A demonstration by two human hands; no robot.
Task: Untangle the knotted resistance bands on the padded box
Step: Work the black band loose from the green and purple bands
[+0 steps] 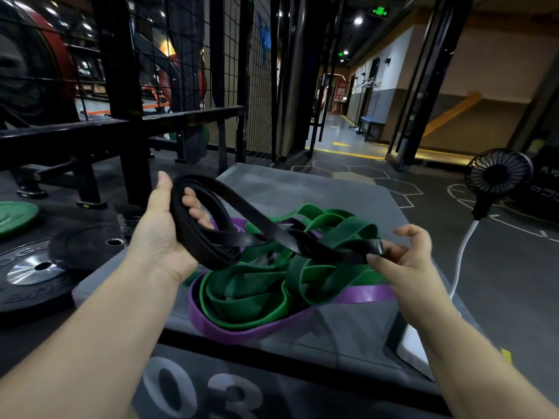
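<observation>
Head view is looking down on a grey padded box (pixel 302 189), which is filling the middle of the scene, with weight plates (pixel 30 273) lying on the floor to its left and a small fan (pixel 499 173) standing off to its right. A heap of bands is resting on top of the box. A green band (pixel 248 294) is making up most of it in many overlapping loops, and a purple band (pixel 363 294) is running around and under the green one along the near edge.

A black band (pixel 190 237) is being held up above this heap, stretching between the two hands. The left hand (pixel 163 234) is gripping one end gathered into a coil, its fingers (pixel 193 207) curling through the coil and the thumb lying along the outside. The right hand (pixel 405 255) is pinching the other end between thumb and fingertips, with the remaining fingers loosely curled and holding nothing.

The step in hand appears to be freeing the black band from the pile. Its strands are crossing over each other midway, just above the green loops, and whether one is passing under a green loop cannot be told. The next move is probably calling for lifting the black band clear while watching that crossing, and easing off if the green loops start rising with it.
</observation>
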